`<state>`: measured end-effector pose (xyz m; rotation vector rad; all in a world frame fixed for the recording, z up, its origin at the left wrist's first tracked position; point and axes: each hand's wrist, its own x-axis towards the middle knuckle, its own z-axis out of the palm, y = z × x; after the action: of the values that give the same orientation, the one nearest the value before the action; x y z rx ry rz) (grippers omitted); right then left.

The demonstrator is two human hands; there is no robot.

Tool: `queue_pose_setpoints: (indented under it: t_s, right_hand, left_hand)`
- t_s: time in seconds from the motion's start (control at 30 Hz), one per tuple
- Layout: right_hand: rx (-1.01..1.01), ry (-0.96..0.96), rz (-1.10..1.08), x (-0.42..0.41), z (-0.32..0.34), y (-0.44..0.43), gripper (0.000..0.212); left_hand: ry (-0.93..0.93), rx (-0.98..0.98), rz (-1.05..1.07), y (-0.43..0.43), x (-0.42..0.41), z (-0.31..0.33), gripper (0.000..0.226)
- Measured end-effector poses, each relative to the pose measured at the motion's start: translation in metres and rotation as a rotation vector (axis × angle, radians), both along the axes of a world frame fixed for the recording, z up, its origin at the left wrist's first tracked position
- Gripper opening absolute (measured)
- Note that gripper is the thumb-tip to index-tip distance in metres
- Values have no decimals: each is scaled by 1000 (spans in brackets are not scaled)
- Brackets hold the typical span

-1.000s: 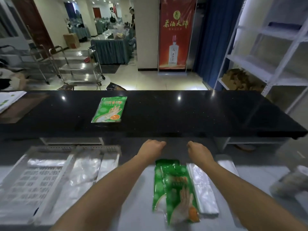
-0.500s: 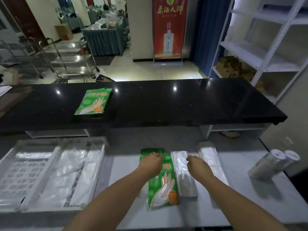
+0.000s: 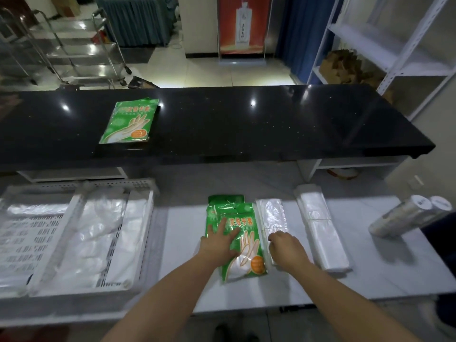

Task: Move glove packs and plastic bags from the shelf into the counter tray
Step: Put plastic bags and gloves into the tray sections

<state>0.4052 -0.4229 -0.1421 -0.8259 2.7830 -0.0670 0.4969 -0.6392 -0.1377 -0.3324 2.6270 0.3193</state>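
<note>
Since both hands are down on the goods at once, I'd guess this is the pick-up step, not the drop-off. Left hand [image 3: 218,245] lies flat on the top glove pack [image 3: 246,225], fingers straight and spread apart. That looks more like pinning the slippery stack so it doesn't slide than an actual grab. Those green packs (at least two, one peeking out underneath) sit on the white shelf [image 3: 187,243] just right of the tray [image 3: 145,191]. Right hand [image 3: 287,248] is on the near end of the plastic bag bundle [image 3: 271,213], next out from the tray and touching the glove packs. Its fingers are curled down at the bundle's edge, but I can't tell from up here if they've really got hold. A second bag bundle [image 3: 318,225] lies further right of the tray, and one more glove pack [image 3: 130,120] sits beyond the tray on the black counter [image 3: 271,124]. Tray already has clear bags in it, so there's plenty left to shift. Thin film, so probably floppy when lifted.
</note>
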Motion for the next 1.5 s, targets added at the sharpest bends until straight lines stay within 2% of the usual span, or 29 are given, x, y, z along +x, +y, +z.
queue_pose_setpoints:
  t_s: [0.23, 0.43, 0.5, 0.63, 0.7, 0.87, 1.0, 1.07, 1.1, 1.2, 1.3, 1.43, 1.5]
  right_hand:
    - [4, 24, -26, 4, -4, 2, 20]
    - [-14, 2, -53, -2, 6, 10, 4]
    - [-30, 17, -86, -10, 9, 15, 16]
    - [-64, -1, -108, -27, 7, 30, 22]
    - [-90, -43, -134, -34, 5, 35, 24]
    - [-160, -292, -285, -39, 3, 37, 44]
    - [-340, -419, -461, -42, -3, 37, 49]
    - [-409, -473, -531, -48, -4, 39, 50]
    - [-432, -511, -554, -53, -3, 39, 48]
    - [-477, -600, -564, -62, -1, 42, 17]
    - [-506, -596, -585, -69, 0, 47, 28]
    - [-624, -627, -557, -77, 10, 55, 16]
    - [-731, -707, -545, -82, 16, 58, 8]
  left_hand:
    - [59, -23, -5, -20, -6, 2, 73]
    - [59, -116, 5, -18, -18, 15, 73]
    - [106, -142, -13, -10, -26, 16, 69]
    - [181, -149, -85, 15, -49, 15, 51]
    - [211, -99, -98, 32, -58, 15, 44]
    - [172, 243, 7, 83, -62, 12, 39]
    - [176, 298, 78, 113, -64, 4, 23]
    - [199, 334, 119, 120, -66, 6, 25]
    - [197, 357, 132, 122, -67, 9, 31]
    - [196, 391, 171, 126, -70, 9, 38]
    - [195, 399, 217, 122, -73, 8, 41]
    - [224, 429, 307, 116, -79, 12, 45]
    - [279, 528, 449, 112, -87, 17, 51]
